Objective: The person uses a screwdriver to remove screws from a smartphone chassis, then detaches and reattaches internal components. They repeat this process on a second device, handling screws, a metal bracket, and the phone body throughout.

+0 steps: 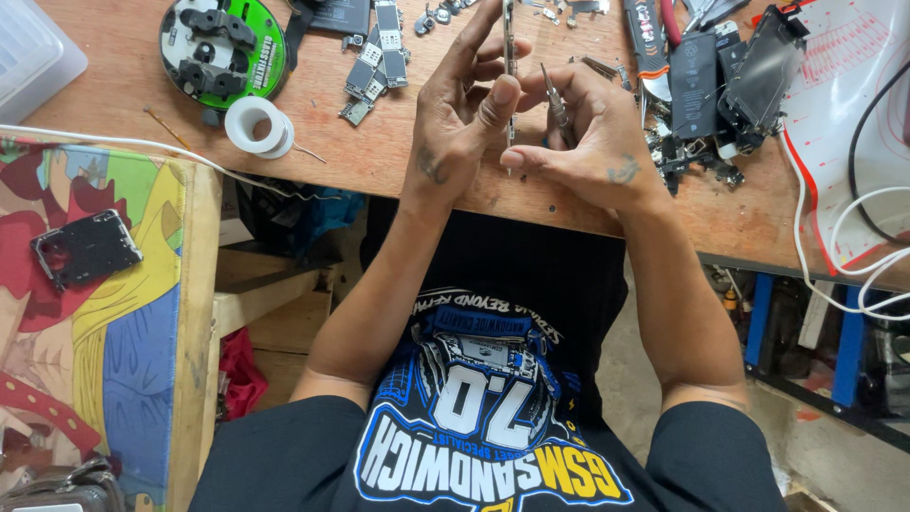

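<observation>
Looking down, head view: 2 bare hands meet over the far edge of a wooden workbench point(379, 161), top centre of the frame.
Left hand point(460, 118): fingers wrapped round a thin phone frame point(509, 57) held on edge, thumb pressed to its side; clenched on it.
Phone frame: upright between the 2 hands, its top running out of the upper edge of the frame.
Right hand point(592, 142): fingers pinched round slim metal tweezers point(556, 104), tips angled up toward the phone frame; whether the tips touch it cannot be told.
Upper left: round green-and-black fixture point(223, 47) on the bench, a white tape roll point(258, 125) just below it, and the corner of a clear plastic box point(28, 52) at the far left.
Top centre-left: small circuit boards point(374, 62) lying beside the left hand.
Upper right: black phone parts and a battery point(716, 81) in a loose heap, near the right hand.
Far right: red-and-white work mat point(844, 104) with white cables point(853, 275) trailing over the bench edge.
Left middle: colourful patterned surface point(104, 313) carrying 1 black phone back frame point(85, 248).
Bottom centre: black printed shirt point(493, 427) of the person.
</observation>
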